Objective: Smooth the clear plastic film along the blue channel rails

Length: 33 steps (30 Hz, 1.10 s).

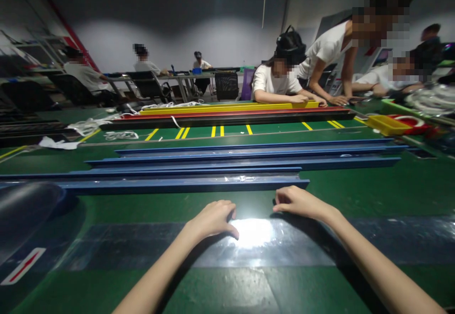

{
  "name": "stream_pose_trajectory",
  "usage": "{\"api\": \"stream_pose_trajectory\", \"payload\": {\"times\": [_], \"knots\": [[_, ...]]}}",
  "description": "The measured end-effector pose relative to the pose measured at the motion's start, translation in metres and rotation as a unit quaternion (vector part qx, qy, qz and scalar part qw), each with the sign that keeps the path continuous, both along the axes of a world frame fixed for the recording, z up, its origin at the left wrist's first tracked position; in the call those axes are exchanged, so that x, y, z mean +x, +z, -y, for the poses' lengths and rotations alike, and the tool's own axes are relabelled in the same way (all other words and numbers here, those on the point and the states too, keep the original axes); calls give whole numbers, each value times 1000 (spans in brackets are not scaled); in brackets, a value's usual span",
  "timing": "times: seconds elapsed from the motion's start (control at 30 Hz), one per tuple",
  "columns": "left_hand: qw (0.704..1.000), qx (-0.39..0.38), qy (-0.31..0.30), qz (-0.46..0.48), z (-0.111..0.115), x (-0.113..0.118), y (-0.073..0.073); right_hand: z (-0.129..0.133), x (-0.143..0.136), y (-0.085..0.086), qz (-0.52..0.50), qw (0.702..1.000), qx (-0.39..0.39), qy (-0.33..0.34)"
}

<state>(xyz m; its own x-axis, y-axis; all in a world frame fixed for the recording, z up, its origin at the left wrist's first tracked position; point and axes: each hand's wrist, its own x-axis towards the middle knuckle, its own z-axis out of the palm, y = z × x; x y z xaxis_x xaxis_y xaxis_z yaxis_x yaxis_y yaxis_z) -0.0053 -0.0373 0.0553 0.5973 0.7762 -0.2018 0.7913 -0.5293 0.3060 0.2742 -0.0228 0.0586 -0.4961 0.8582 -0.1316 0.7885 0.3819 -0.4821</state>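
My left hand (pixel 215 218) hovers over or rests by the clear plastic strip (pixel 298 247) lying across the green table. Its fingers are bent, the thumb stands apart from them, and I see nothing between them. Just in front of the blue channel rail (pixel 199 184), my right hand (pixel 296 201) is closed in a pinch. A small black piece (pixel 274 202) shows at its fingertips, too small to name. Whether either hand touches the strip, I cannot tell.
Two more blue rails (pixel 245 163) lie behind the nearest one. Farther back are black, red and yellow rails (pixel 227 108), white cords (pixel 85 125) and a yellow bin (pixel 387 125). A dark curved object (pixel 26 219) fills the left. Several people sit or lean at the tables beyond.
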Motion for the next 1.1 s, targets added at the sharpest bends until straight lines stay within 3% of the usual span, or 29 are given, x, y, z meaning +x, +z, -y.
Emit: {"api": "stream_pose_trajectory", "payload": {"times": [0.1,0.3,0.57,0.83,1.1], "knots": [[1000,5,-2,-4,0,1,-4,7,11,-4,12,997,-71,27],[1000,-16,1,-12,-5,5,-10,12,8,-16,64,996,-45,39],[998,-54,36,11,-7,6,-8,6,10,-23,-1,992,-126,-2],[997,-31,60,32,-11,3,-7,6,13,-24,-35,995,-97,-14],[992,-54,97,66,-15,-7,-11,9,17,-17,-42,996,-79,-1]]}}
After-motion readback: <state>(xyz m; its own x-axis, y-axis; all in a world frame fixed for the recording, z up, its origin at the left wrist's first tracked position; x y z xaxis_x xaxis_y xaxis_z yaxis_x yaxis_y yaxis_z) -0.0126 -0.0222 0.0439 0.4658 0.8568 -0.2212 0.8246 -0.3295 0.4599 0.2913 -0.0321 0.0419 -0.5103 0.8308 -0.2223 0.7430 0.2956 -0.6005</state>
